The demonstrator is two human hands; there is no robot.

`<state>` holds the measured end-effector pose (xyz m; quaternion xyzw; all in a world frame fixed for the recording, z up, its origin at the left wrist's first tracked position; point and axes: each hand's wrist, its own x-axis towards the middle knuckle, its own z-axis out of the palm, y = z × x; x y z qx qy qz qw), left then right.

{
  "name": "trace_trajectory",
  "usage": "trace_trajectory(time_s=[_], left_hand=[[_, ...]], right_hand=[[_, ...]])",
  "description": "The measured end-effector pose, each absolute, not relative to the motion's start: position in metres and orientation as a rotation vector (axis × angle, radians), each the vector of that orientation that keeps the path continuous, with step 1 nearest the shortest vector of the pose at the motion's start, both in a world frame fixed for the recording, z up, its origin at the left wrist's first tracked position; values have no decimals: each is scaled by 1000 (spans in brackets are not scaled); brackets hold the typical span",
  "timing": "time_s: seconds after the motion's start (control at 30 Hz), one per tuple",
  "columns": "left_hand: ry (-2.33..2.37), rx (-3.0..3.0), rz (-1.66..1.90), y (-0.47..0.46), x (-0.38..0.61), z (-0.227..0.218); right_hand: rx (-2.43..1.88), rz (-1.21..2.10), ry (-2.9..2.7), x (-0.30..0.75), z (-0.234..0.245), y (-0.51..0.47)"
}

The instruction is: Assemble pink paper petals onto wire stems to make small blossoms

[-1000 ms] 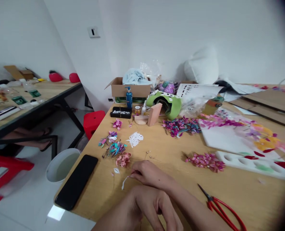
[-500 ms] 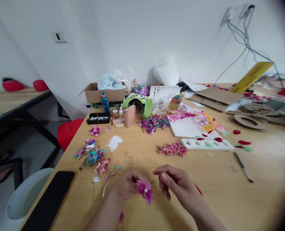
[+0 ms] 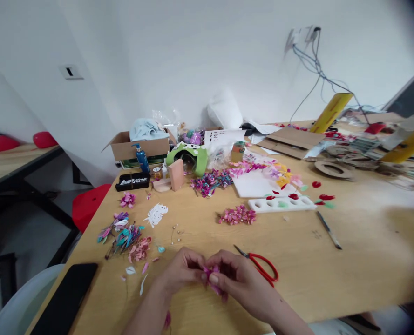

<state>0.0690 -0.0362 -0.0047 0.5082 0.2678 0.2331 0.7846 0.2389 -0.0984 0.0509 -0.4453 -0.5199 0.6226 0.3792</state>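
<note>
Between my two hands is a magenta artificial flower, partly covered by fingers. My left hand pinches it from the left side. My right hand closes on its petals from the right, thumb on top. The pearl centre is hidden by the fingers. Red-handled scissors lie just beyond my right hand. Small loose petals, among them a white petal and a pink petal, are scattered left of my left hand. Wire stems with pearl beads lie on the table beyond the hands.
A bunch of pink flowers lies ahead, beside a white tray with holes. Piles of teal petals, salmon petals and white cut pieces are at left. A black phone rests near the left edge; a brush lies at right.
My right hand has come in to the left and now grips the flower together with my left hand. The view has turned rightward, and the scissors are now more fully visible.
</note>
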Motion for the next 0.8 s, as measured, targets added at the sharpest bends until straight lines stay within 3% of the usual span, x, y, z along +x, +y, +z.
trace_trajectory(time_s=[0.8], left_hand=[[579,1080,473,-34,69,-12]], right_hand=[[-989,1789,-1005,247,27,-93]])
